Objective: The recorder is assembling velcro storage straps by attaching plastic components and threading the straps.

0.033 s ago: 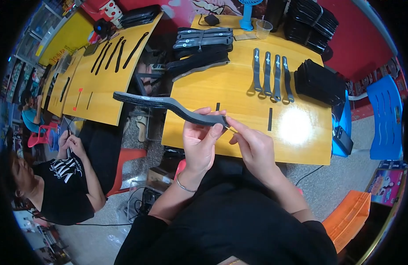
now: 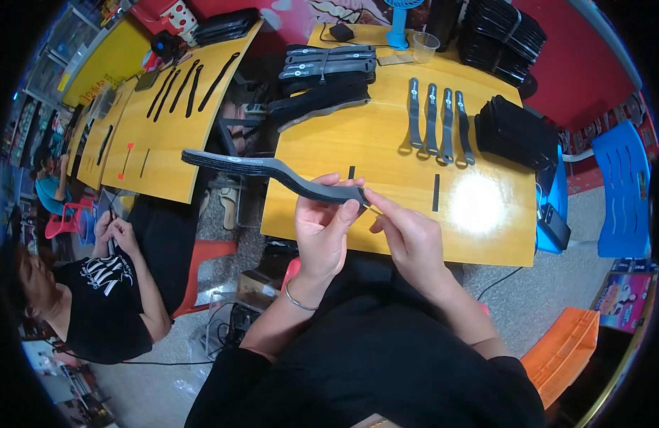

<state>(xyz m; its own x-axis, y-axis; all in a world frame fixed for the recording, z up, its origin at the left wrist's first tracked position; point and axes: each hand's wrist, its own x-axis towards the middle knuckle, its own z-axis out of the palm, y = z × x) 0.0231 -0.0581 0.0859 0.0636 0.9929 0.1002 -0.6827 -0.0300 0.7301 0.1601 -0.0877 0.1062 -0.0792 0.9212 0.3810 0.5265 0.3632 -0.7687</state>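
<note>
"What's closest to you?"

"On my feed, the left hand (image 2: 321,232) holds the right-hand end of a stack of grey-and-black straps (image 2: 262,165), raised above the near edge of the table (image 2: 394,153) and jutting left past it. The right hand (image 2: 415,242) is half curled, index finger at that same end. Fingers hide the tip, and I can't tell whether they pinch the thin yellowish line there."

"And to the left?"

"A co-worker (image 2: 108,314) holds something slim, too small for me to name."

"Further off?"

"Four loose straps (image 2: 449,128) lie in a row, left of a black pile (image 2: 515,132) I can't make out in detail. Far left, I see a tied bundle (image 2: 329,57). At the far edge, the blue fan (image 2: 399,32) is cut off at the top."
</note>
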